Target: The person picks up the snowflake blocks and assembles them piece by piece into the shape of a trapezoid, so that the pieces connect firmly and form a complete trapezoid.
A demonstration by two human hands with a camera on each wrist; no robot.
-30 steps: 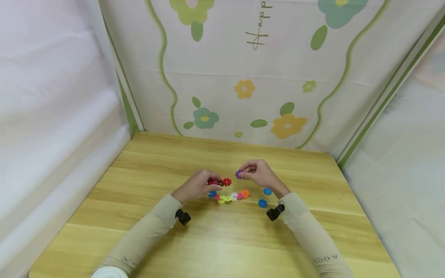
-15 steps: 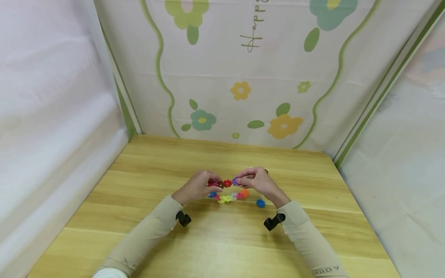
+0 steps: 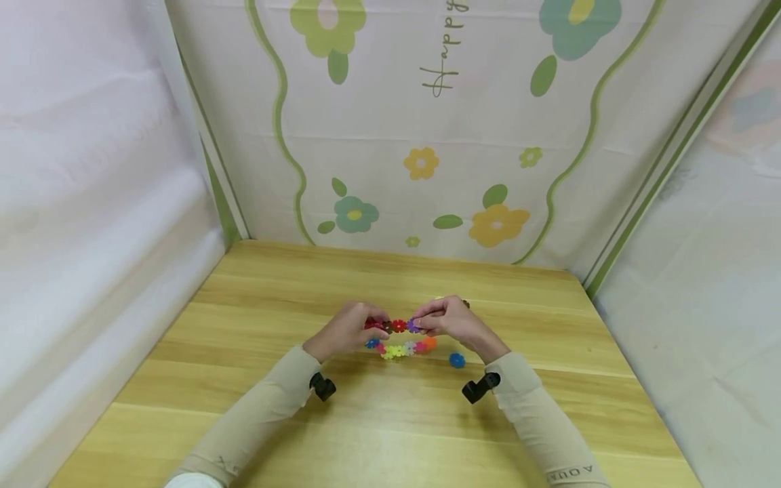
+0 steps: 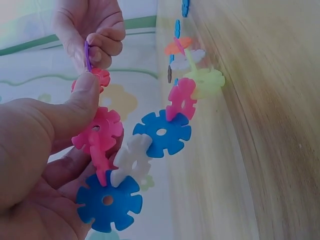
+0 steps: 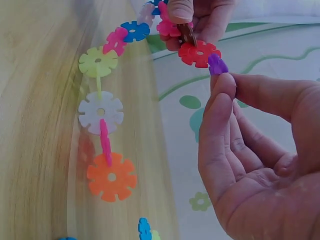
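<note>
My left hand [image 3: 349, 330] grips a chain of interlocking plastic snowflake discs, its thumb over a pink disc [image 4: 104, 129] in the left wrist view. Past the fingertips a brown disc [image 5: 187, 34] and a red disc [image 5: 200, 54] stick out. Between thumb and forefinger my right hand [image 3: 454, 320] pinches a purple disc [image 5: 218, 64], whose edge meets the red disc's rim; how deep it sits in the slot I cannot tell. The chain curves round through blue [image 4: 162, 133], pink, yellow [image 5: 98, 61] and white discs to an orange disc [image 5: 111, 177].
A loose blue disc [image 3: 457, 360] lies on the wooden table [image 3: 390, 427] beside my right wrist. Behind the right hand, a brown disc [image 3: 466, 303] and a bit of yellow peek out. A flower-patterned cloth [image 3: 366, 135] hangs at the table's back edge.
My right hand has come left and down, carrying the purple disc from apart to against the red disc. The left hand keeps its grip nearly in place.
</note>
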